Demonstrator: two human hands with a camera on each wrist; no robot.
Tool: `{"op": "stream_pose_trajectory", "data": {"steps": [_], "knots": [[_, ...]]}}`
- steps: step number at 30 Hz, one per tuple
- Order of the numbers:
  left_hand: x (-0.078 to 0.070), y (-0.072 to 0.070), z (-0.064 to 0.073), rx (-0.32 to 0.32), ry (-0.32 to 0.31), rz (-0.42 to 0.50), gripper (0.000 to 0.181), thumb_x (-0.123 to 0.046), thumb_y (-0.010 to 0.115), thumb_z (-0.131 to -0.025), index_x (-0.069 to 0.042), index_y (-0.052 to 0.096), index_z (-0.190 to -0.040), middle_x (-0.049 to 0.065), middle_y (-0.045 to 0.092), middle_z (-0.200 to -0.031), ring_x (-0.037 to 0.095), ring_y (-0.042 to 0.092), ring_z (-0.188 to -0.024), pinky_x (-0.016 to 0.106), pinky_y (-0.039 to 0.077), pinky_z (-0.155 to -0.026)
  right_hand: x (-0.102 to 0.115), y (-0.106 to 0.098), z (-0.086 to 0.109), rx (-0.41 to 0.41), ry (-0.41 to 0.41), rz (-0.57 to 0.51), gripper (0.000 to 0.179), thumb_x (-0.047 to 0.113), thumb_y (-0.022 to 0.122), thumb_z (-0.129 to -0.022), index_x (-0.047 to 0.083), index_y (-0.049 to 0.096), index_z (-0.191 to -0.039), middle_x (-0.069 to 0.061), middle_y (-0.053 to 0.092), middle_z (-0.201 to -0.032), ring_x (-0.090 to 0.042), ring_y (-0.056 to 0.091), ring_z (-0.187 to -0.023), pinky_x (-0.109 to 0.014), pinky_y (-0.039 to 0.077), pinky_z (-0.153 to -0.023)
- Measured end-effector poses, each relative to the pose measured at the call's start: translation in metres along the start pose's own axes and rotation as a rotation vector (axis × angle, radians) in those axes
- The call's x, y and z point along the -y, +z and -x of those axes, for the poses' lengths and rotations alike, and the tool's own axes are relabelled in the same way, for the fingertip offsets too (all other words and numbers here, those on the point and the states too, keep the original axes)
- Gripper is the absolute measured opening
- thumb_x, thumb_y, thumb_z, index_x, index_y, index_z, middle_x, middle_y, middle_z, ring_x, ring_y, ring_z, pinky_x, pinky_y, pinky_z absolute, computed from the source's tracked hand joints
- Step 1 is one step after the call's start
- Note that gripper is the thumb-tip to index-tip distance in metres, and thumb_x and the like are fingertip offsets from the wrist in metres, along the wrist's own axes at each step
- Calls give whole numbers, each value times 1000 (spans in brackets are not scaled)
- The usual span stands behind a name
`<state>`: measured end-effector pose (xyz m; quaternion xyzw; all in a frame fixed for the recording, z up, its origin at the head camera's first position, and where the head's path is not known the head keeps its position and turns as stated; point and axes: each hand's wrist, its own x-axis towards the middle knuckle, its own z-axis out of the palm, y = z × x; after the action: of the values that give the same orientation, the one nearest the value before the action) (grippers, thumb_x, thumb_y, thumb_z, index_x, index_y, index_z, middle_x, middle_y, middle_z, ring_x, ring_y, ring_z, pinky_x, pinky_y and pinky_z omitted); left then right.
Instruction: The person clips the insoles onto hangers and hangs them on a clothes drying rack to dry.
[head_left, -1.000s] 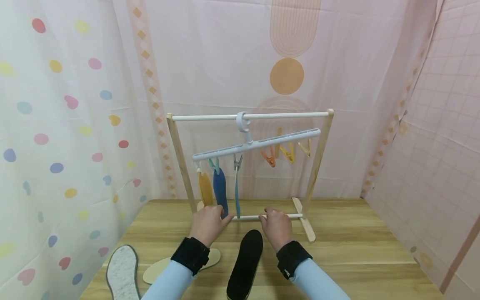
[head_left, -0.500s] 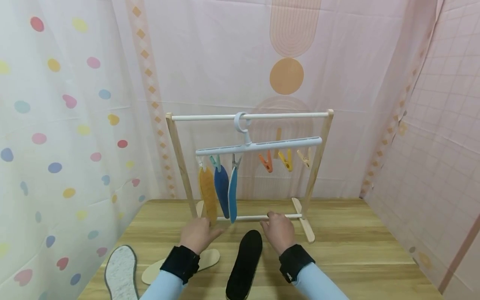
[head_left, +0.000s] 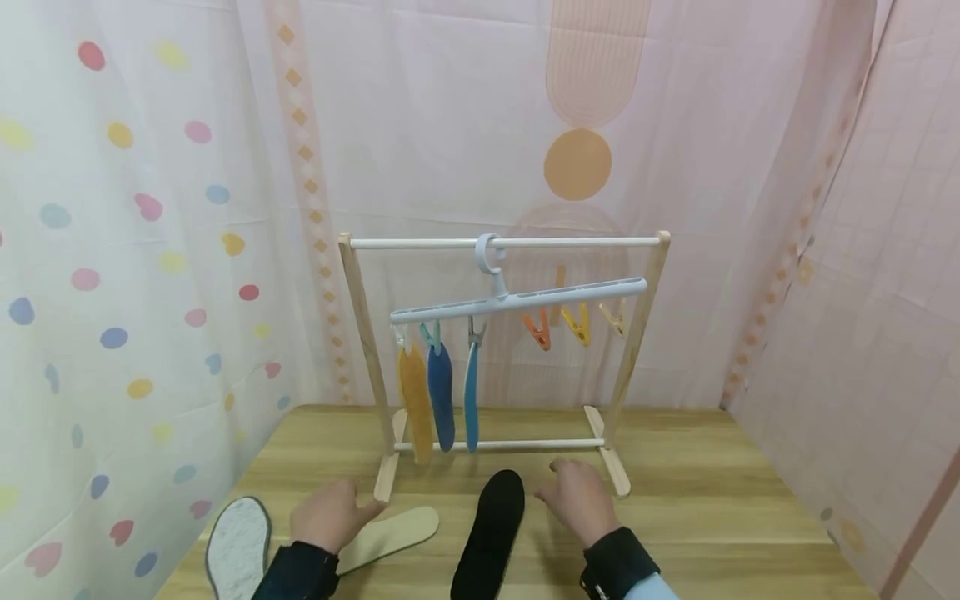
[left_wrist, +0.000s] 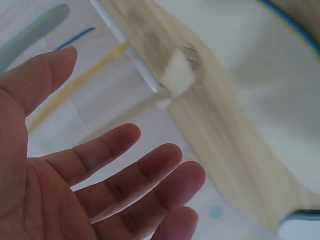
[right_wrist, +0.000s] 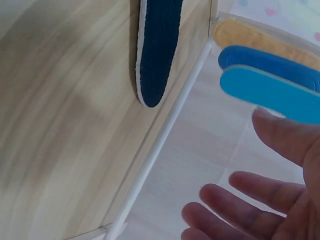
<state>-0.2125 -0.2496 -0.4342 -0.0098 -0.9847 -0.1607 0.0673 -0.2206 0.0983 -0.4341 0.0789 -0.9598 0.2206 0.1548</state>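
Observation:
My left hand (head_left: pixel 330 512) is over the table at the left, close to a beige insole (head_left: pixel 393 533); in the left wrist view its fingers spread with nothing in them. On the other side of a black insole (head_left: pixel 489 533), my right hand (head_left: pixel 581 500) is held with loose fingers and thumb apart, holding nothing. From a pale blue hanger (head_left: pixel 517 298), tilted down at the left, hang an orange insole (head_left: pixel 416 400), a dark blue insole (head_left: pixel 441 400) and a light blue insole (head_left: pixel 471 400), each clipped by a clothespin.
The hanger hooks over the top bar (head_left: pixel 420 244) of a wooden rack. Orange (head_left: pixel 537 329), yellow (head_left: pixel 577 325) and cream (head_left: pixel 613 318) clothespins hang at its right without insoles. A grey insole (head_left: pixel 238 550) lies at the table's (head_left: pixel 697 500) left edge. Curtains stand behind and at both sides.
Both hands have drawn back from the rack, the left one down and leftward, the right one slightly down and right. The hanger has swung, and the hanging insoles have turned.

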Motion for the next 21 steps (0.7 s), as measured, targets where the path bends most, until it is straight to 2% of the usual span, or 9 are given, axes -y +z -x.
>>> {"op": "stream_pose_trajectory", "data": {"steps": [5,9,12,18,21], "knots": [[27,1,15,111,-53,-33,55,-51,74,-83,3,66,-90,9,64,-74,24,60,-62,44,50,-58,-11,-4,10,86,-25,-37,42,28,85,-75,-4,72,-100,-18,70,-98,-37,66,-91,-50,53,-78],[45,2,24,220,-120,-66,71,-62,70,-81,5,67,-102,16,68,-87,32,66,-73,51,52,-63,-20,-10,18,160,-40,-54,42,25,87,-73,-6,72,-97,-19,70,-98,-39,66,-91,-52,52,-79],[54,3,27,269,-170,-66,79,-66,68,-81,8,65,-111,20,69,-97,37,67,-82,56,52,-67,-26,-14,25,186,-41,-61,42,24,88,-71,-6,71,-95,-19,70,-94,-37,66,-85,-52,53,-75],[67,4,33,316,-217,-48,72,-59,67,-85,10,63,-104,11,65,-81,25,64,-69,49,52,-65,-37,-17,43,278,12,-94,42,22,87,-71,-8,70,-96,-21,69,-91,-36,66,-80,-54,52,-74],[76,1,36,348,-226,-51,73,-57,66,-87,13,62,-105,13,65,-81,23,60,-67,49,52,-66,-42,-17,50,319,65,-89,43,22,87,-71,-7,69,-97,-20,70,-91,-38,66,-82,-54,53,-73]]}}
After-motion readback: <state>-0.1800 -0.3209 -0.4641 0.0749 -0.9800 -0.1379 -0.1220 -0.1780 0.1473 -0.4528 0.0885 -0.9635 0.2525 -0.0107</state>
